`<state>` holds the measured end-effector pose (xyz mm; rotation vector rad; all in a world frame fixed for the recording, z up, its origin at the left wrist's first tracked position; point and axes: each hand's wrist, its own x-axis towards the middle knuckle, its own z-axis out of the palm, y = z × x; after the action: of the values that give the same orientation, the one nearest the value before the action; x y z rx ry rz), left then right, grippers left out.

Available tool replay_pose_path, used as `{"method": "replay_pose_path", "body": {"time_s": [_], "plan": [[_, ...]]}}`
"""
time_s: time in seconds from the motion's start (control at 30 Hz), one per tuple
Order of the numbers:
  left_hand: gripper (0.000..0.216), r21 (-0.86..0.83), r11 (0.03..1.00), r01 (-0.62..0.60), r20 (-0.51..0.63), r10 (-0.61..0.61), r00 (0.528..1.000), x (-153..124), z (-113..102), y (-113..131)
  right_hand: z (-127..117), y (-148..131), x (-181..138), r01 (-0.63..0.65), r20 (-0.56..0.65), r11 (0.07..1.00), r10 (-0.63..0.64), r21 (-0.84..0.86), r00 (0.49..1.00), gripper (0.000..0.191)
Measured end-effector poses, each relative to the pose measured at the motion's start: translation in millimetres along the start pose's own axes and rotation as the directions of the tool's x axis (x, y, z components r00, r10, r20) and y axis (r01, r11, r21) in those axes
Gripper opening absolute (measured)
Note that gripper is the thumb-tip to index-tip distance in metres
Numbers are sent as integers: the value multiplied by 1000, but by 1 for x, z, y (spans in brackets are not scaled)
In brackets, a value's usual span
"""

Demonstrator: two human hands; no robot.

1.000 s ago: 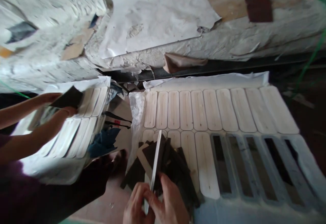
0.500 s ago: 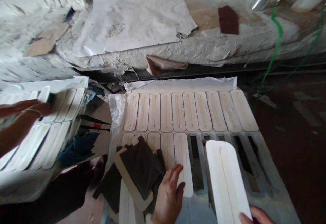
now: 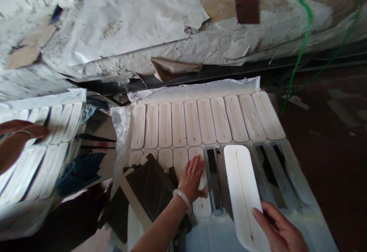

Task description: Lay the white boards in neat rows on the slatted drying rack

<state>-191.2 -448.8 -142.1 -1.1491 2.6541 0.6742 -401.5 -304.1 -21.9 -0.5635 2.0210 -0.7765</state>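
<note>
White panel [image 3: 242,194], long and round-cornered with a thin line down its middle, was tilted above the near right part of the counter [image 3: 212,236], over the grey-framed dark strips [image 3: 213,175]. My right grip [image 3: 282,229] was clamped on its near right edge, thumb on the pale face. My left grip [image 3: 191,177] was unclosed and empty, palm down over a flat panel [image 3: 202,206] in the near row, thumb out to the right; I could not tell whether it pressed. A pale bangle [image 3: 182,196] circled that wrist. Just left of my forearm, dark brown sheets [image 3: 151,183] lay in an untidy heap. Farther off ran the far row of panels [image 3: 193,122], side by side. Well to the left, a co-worker's hand [image 3: 38,131] was over other panels [image 3: 67,120], with blue cloth [image 3: 82,172] near them. Beyond stood a crusted white ledge [image 3: 212,49]; a green cord [image 3: 302,42] hung at far right.
</note>
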Motion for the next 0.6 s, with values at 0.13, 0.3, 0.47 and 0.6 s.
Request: {"method": "replay_pose_path", "body": {"time_s": [0.13,0.3,0.47,0.6], "plan": [[140,32,999,-8,15,8,1000,0,0,1,14,-1,8,21,7,998,-21,-60,1000,54],[140,-1,999,-49,-9,49,999,1,0,-1,18,4,8,66,-10,992,-67,-104,998,52],[135,-46,994,-99,-7,99,995,4,-5,-1,27,15,18,89,-16,985,-93,-145,996,55],[127,-72,994,-87,-22,85,996,6,-10,0,41,23,40,113,1,979,-115,-171,993,55]]}}
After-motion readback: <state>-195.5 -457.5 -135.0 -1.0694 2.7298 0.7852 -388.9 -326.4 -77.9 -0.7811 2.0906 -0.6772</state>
